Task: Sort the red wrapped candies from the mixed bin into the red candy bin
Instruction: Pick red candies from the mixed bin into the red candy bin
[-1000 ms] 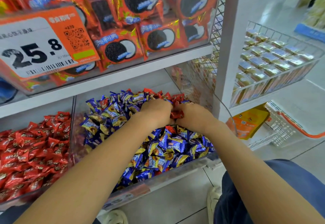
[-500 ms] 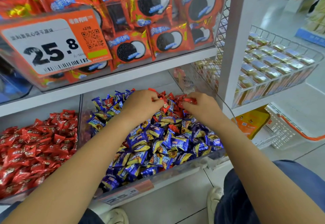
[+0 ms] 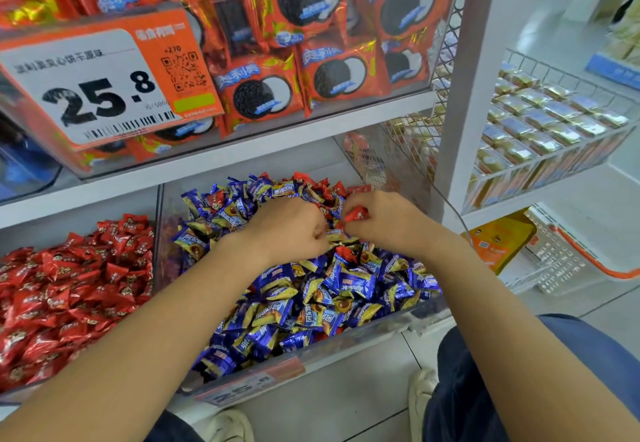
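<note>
**One head-worn camera, looking down into the shelf**

A single wide-angle view comes from the person's head, facing forward and steeply down at a shop shelf. It sits close: both forearms enter from the bottom edge and the left hand (image 3: 291, 230) and right hand (image 3: 388, 223) meet near the middle of the frame, over the mixed bin (image 3: 311, 362). The red candy bin (image 3: 69, 289) lies at the left edge, the price tag (image 3: 100, 84) on the shelf above fills the upper left, and a wire basket (image 3: 554, 122) bends away at the right. Straight lines curve toward the edges. The person's shoes and the floor show along the bottom.
</note>
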Motion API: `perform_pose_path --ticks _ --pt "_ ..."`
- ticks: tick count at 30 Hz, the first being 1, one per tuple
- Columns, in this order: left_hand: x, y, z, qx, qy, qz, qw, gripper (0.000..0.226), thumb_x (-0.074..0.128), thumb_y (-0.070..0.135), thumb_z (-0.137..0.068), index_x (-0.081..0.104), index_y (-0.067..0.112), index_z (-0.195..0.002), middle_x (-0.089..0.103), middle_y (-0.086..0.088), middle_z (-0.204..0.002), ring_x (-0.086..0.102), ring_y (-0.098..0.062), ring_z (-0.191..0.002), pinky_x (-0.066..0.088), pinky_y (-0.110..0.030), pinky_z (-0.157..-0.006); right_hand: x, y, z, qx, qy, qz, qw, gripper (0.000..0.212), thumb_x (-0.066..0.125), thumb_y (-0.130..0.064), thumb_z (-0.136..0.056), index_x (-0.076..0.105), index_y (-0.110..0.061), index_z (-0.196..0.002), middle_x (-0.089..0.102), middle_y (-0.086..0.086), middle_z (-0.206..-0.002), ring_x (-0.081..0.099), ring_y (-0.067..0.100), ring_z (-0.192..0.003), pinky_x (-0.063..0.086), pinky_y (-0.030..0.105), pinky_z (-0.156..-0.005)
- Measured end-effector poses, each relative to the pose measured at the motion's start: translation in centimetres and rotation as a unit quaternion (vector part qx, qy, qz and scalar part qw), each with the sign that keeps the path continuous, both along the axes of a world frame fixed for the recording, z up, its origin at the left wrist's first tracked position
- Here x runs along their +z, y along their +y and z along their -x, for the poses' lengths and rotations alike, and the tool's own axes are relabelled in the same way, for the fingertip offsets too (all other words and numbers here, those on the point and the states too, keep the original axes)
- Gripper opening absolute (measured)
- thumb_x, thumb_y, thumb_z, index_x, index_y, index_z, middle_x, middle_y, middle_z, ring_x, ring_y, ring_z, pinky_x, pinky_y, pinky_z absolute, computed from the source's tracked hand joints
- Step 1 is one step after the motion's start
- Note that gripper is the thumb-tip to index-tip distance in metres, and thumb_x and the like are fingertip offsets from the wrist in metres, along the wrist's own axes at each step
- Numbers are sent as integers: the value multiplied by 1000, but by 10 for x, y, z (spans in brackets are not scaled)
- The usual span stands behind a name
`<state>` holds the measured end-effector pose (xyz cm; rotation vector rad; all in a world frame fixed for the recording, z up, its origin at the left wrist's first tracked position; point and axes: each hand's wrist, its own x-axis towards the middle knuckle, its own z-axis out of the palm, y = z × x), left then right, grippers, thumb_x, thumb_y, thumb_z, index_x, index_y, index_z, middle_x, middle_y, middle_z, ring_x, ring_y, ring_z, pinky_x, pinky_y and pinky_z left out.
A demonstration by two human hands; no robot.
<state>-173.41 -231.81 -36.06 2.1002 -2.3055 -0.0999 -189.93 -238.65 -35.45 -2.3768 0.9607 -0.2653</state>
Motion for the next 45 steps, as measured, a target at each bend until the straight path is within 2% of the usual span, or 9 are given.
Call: perform_pose_path --ticks 5,9,15,21,28,32,34,41,45 --pt "1 4 -13 76 68 38 994 31 58 36 -86 46 19 -64 44 1 -57 41 -16 -54 26 -26 -48 -13 11 1 59 128 -1 990 26 59 -41 -89 59 -16 -94 57 -2 -83 50 16 -78 39 29 -61" --pt "13 7 -28 97 95 -43 990 21 55 37 -89 48 30 -107 60 -3 -76 54 -21 -63 38 -34 -54 -11 16 2 61 175 50 981 26 53 -39 -93 52 -13 -95 50 0 -84 46 19 -81 37 30 -66" --pt "10 -2 0 1 -161 -106 981 48 46 29 -93 41 39 -140 61 0 -121 56 -22 -111 36 -29 -65 -18 27 -4 57 180 118 975 35 47 -21 -90 26 -19 -62 34 -3 -65 45 24 -74 27 27 -48" --pt "9 -7 9 -4 -163 -92 982 36 46 26 -95 53 33 -130 61 2 -123 57 -22 -110 39 -31 -68 -9 9 15 1 101 64 993 17 53 -31 -89 57 -18 -78 50 -3 -71 50 22 -75 36 28 -61" --pt "28 32 -21 97 219 -22 971 24 47 45 -96 65 39 -112 68 9 -101 63 -12 -87 51 -33 -80 0 12 21 -31 -114 -69 991 15 63 -26 -88 66 -13 -82 59 -4 -62 47 4 -51 38 20 -51" --pt "51 80 -28 104 343 31 933 18 49 37 -96 62 42 -85 61 10 -71 54 -2 -59 44 -19 -62 15 48 2 -19 -222 -237 946 16 62 -20 -90 66 -6 -85 59 13 -64 44 12 -52 35 18 -48" --pt "63 113 -35 107 377 42 919 23 49 34 -96 60 37 -77 56 14 -60 50 0 -55 40 -15 -60 24 67 -8 -16 -246 -279 928 15 60 -16 -91 65 -4 -85 64 0 -60 47 13 -52 36 18 -47" --pt "56 221 -116 263 367 116 885 20 53 37 -91 70 34 -82 66 25 -70 56 13 -69 39 -6 -70 49 129 -74 79 -202 -286 933 18 62 -20 -90 66 -4 -83 54 3 -59 41 16 -50 34 23 -48" --pt "33 250 -162 350 335 125 866 19 58 30 -93 64 33 -75 67 7 -84 56 -9 -81 40 -17 -76 58 155 -138 130 -104 -225 960 24 64 -27 -85 64 -4 -80 55 1 -64 49 13 -57 39 24 -55"
